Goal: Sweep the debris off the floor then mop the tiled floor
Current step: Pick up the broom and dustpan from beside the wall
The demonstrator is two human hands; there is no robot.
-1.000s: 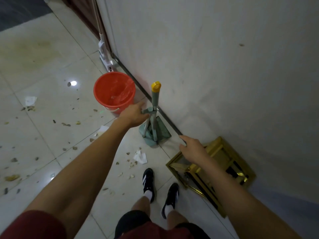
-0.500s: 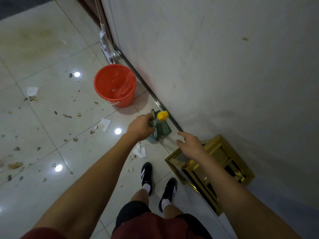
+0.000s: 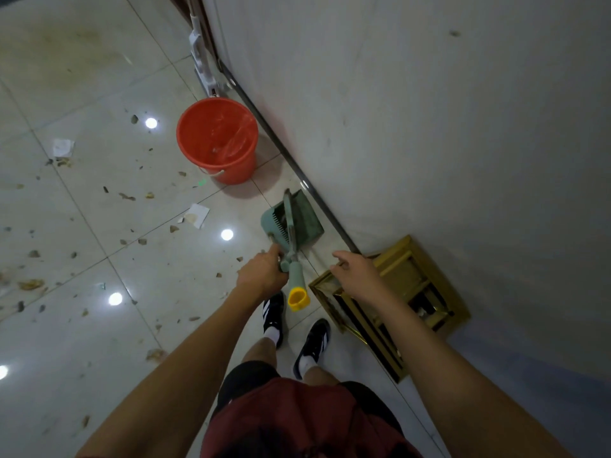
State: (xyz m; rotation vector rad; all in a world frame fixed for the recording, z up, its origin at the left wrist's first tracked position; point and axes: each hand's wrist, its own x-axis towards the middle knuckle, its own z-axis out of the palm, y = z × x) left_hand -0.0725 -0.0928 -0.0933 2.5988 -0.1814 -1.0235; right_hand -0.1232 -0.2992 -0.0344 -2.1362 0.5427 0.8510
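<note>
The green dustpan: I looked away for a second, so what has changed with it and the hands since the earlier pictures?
The left hand, which a second ago only reached the upright handle, now grips the green dustpan by that handle and has tipped it away from the wall toward the person, yellow cap nearest. The right hand still hovers open, holding nothing. The orange bucket, gold frame and scattered debris have not moved.

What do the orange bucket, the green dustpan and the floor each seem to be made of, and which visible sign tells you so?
Orange bucket: likely plastic, with a smooth, evenly coloured wall.
Green dustpan: probably moulded plastic, matte, with comb teeth.
Floor: glazed tile, with grout lines and mirrored lamp spots.
</note>
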